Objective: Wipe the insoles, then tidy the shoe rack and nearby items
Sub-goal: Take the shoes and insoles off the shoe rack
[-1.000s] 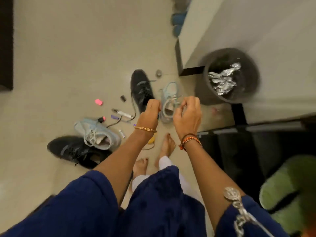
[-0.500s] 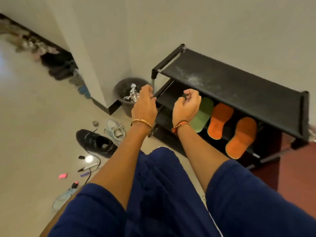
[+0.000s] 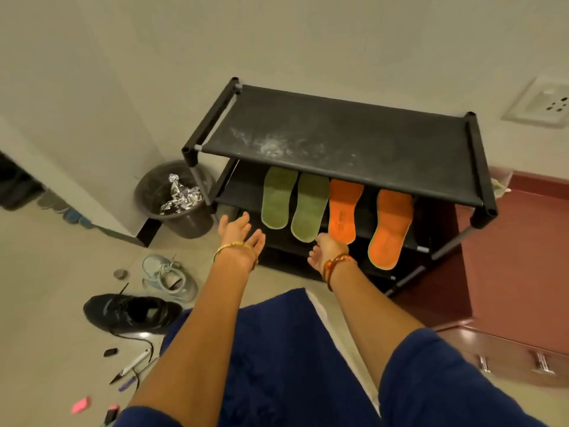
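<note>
On the shoe rack's (image 3: 338, 140) middle shelf, two green insoles (image 3: 294, 201) and two orange insoles (image 3: 366, 217) lean within easy reach. Both hands, left hand (image 3: 241, 234) and right hand (image 3: 326, 251), reach empty, fingers spread. Dust streaks the top shelf; shoes (image 3: 144, 300) and pens (image 3: 134, 365) litter the tiled floor (image 3: 46, 288) beside a bin (image 3: 177, 198).

Both arms reach out straight in front of the person. The left hand (image 3: 241, 234) is spread, palm up, fingers loose. The right hand (image 3: 326, 252) is loose too, and it holds nothing. Each wrist wears a bangle.
</note>
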